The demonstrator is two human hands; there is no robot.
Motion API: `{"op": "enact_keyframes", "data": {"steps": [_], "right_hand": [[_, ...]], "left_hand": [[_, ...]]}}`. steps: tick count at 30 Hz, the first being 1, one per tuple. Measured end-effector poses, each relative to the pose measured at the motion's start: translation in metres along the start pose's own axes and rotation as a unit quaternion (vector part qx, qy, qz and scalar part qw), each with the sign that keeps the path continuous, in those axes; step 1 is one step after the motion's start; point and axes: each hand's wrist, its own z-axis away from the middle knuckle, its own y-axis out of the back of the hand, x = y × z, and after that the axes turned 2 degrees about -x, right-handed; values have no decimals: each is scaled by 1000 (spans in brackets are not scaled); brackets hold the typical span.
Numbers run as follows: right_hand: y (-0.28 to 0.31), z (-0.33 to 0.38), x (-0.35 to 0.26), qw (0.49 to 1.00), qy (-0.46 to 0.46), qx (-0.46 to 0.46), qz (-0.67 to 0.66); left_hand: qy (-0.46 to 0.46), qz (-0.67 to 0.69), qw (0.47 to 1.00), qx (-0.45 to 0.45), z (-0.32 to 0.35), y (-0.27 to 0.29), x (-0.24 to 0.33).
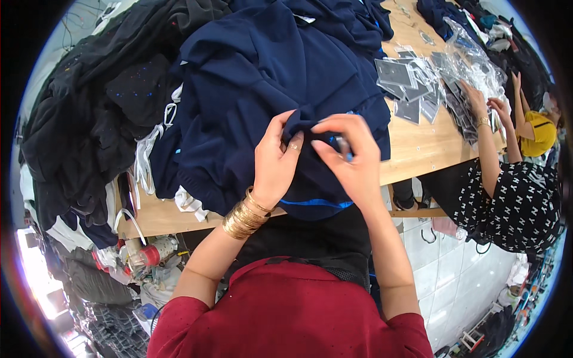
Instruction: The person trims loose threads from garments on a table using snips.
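Note:
A heap of navy blue cloth [256,77] covers the table in front of me, with a bright blue trim [316,203] along its near edge. My left hand [273,164] is closed, pinching a raised fold of this navy garment between thumb and fingers. Close beside it on the right, my right hand [363,156] curls its thumb and forefinger toward the same fold. A small shiny tool [344,148] with metal and blue parts lies within its palm, mostly covered by the fingers and blurred; its exact kind is unclear.
Black garments [77,113] pile up at the left, beside hanging white cords [143,161]. Dark tags [397,74] lie scattered on the wooden table [412,152] at right. There a co-worker's hands [476,98] handle more tags near a clear plastic bag [477,56].

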Motion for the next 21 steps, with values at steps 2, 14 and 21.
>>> {"op": "enact_keyframes", "data": {"steps": [2,14,21], "right_hand": [[2,5,1,998,-7,59,-6],[29,4,8,897,-293,8,-331],[39,6,12,915,-294,19,-274]], "left_hand": [[-8,-23,1000,8,4,2,11],[249,168,946,-119,14,57,32],[188,111,967,-132,22,59,38]]}}
